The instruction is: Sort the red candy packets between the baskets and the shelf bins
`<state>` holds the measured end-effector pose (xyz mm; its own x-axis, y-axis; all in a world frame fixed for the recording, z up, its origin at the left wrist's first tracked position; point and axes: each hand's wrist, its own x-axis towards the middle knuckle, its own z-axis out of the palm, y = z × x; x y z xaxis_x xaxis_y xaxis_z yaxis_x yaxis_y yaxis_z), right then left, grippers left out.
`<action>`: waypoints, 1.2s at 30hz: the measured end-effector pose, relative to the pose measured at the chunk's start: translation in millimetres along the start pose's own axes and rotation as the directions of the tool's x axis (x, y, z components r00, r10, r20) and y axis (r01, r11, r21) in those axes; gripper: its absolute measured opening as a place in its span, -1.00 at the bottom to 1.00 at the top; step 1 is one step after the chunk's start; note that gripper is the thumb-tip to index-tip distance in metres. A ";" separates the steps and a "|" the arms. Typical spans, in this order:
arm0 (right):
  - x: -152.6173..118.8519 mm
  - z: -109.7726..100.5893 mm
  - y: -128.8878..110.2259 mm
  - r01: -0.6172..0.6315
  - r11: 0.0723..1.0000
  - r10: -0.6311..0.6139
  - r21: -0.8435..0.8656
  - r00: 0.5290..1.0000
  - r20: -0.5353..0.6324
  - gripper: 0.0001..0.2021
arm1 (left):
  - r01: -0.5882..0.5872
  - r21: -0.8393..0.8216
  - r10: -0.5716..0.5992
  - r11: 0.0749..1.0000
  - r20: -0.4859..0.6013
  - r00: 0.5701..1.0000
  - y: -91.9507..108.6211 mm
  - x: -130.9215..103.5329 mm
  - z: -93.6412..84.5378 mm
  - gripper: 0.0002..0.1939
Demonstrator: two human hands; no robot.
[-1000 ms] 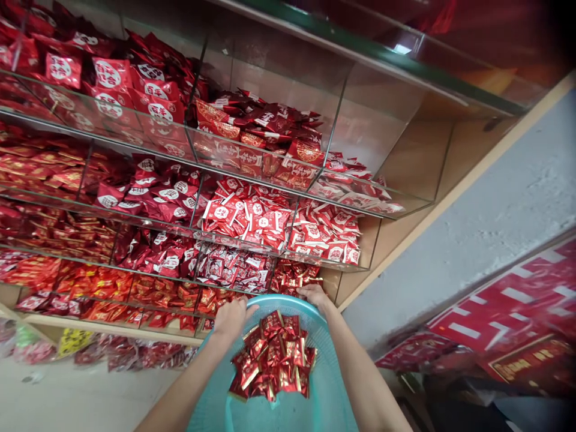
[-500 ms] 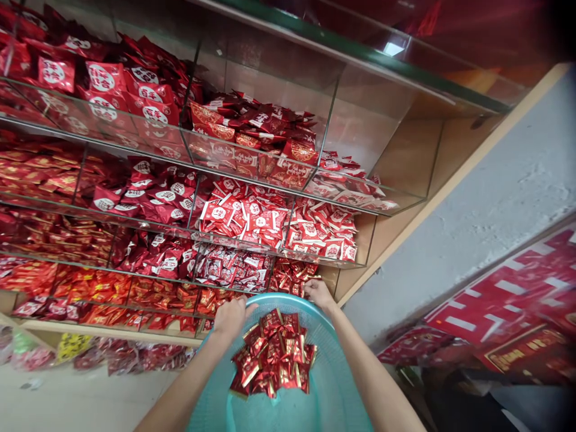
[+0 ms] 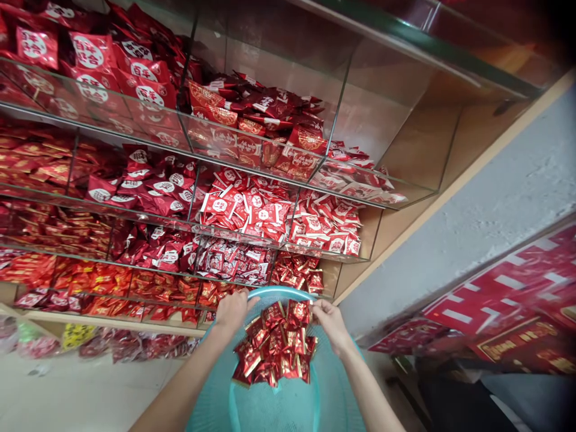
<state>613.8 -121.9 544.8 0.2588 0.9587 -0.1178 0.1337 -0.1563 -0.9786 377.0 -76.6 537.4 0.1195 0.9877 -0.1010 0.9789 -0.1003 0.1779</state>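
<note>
The person's left hand (image 3: 233, 311) had its grip clamped on the far rim of a deep, turquoise plastic mesh basket (image 3: 274, 411), the fingers over the edge and the thumb pointing inward. The right hand (image 3: 332, 327) pinched one end of a small, shiny red-and-gold foil packet (image 3: 297, 313), its grip closed between thumb and fingers. That packet was over the basket, at the far right of a heap of matching red-and-gold foil packets (image 3: 272, 357); from where I stood I couldn't tell whether it touched them.

Just beyond the rim rose a stepped wooden shelf unit (image 3: 405, 235) with clear glass fronts and dividers. Its lower right compartment held more red-and-gold packets of the same look, near the right hand. Above them lay red packets with white labels (image 3: 321, 225), and higher on the left sat larger red packets with round white labels (image 3: 92, 54). A rough grey wall (image 3: 508, 198) stood to the right, and clear bags of red goods (image 3: 139, 345) lay low on the left by the pale floor (image 3: 103, 396).
</note>
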 end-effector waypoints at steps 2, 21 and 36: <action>-2.5 -0.2 7.6 -0.026 1.000 0.026 -0.005 0.999 -0.025 -0.81 | -0.003 -0.001 0.003 1.000 0.005 1.000 -0.4 0.1 -0.8 -0.42; 4.8 -2.8 38.5 0.183 0.841 -0.219 -0.509 0.976 -0.012 -0.68 | -0.037 0.028 0.038 0.999 -0.023 0.999 0.5 3.4 -3.7 -0.42; 99.4 3.1 -28.3 0.297 0.608 -0.227 -0.736 0.954 0.198 -0.86 | -0.023 0.004 0.023 1.000 -0.011 1.000 2.1 2.9 -0.9 -0.41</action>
<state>632.8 -21.4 560.3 0.0275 0.9967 0.0763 0.8624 0.0149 -0.5059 379.3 -73.8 538.3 0.1398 0.9864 -0.0866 0.9766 -0.1230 0.1762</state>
